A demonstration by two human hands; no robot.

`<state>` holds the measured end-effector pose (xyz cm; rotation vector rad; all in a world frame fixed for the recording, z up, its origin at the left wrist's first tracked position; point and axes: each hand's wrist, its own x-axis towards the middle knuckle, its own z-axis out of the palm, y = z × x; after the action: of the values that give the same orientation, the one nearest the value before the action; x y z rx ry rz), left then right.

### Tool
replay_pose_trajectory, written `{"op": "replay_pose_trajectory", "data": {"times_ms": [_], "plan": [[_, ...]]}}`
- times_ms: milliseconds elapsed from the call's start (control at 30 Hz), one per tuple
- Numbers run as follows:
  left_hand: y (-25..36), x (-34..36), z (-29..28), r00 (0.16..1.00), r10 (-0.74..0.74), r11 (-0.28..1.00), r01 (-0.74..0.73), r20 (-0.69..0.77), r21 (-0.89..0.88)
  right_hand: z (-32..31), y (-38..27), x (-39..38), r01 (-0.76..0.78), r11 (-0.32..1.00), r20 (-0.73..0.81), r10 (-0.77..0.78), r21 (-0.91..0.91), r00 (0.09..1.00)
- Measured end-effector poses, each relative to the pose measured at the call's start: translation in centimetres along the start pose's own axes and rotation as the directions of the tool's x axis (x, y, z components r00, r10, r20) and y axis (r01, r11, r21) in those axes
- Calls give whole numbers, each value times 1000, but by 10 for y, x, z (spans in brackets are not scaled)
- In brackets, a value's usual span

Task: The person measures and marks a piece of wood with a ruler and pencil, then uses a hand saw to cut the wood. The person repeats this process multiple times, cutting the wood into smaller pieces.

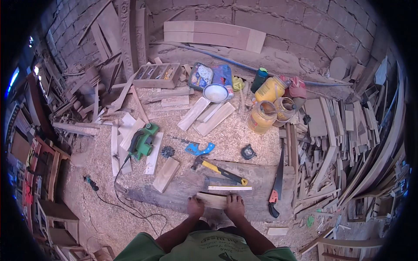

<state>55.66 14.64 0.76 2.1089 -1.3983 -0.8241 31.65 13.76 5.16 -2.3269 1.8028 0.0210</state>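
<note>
A short wooden board [212, 200] lies across in front of me at the near edge of the workbench. My left hand [195, 206] is closed on its left end, and my right hand [235, 206] grips the right end. Just beyond the board is a narrow pale wood strip [230, 188]. Farther off rests a claw hammer [224, 172] with a yellow and black handle. Past it lies a saw with a blue handle [200, 148], its blade partly under sawdust. A wooden block [166, 175] sits to the left of the hammer.
Left on the bench stands a green electric planer [143, 142], its cord trailing down. A handsaw [275, 195] with a red and black handle lies at right, near a black tape measure [248, 152]. Yellow jars [262, 116] and a white bowl [215, 92] stand farther back.
</note>
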Motion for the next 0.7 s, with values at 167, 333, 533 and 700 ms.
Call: {"op": "replay_pose_trajectory", "data": {"times_ms": [167, 333, 533, 700], "plan": [[-2, 1, -6, 987, -155, 988, 155, 42, 5, -2, -6, 4, -29, 999, 59, 28, 26, 998], [9, -2, -4, 969, -248, 968, 248, 2, -36, -3, -4, 5, -15, 1000, 82, 15, 5, 997], [32, -5, -20, 963, -270, 963, 270, 6, 20, -1, -2, 4, -6, 1000, 87, 5, 3, 996], [31, -3, -22, 971, -239, 971, 239, 19, 11, 1, 1, 4, 12, 999, 45, -13, 39, 999]]}}
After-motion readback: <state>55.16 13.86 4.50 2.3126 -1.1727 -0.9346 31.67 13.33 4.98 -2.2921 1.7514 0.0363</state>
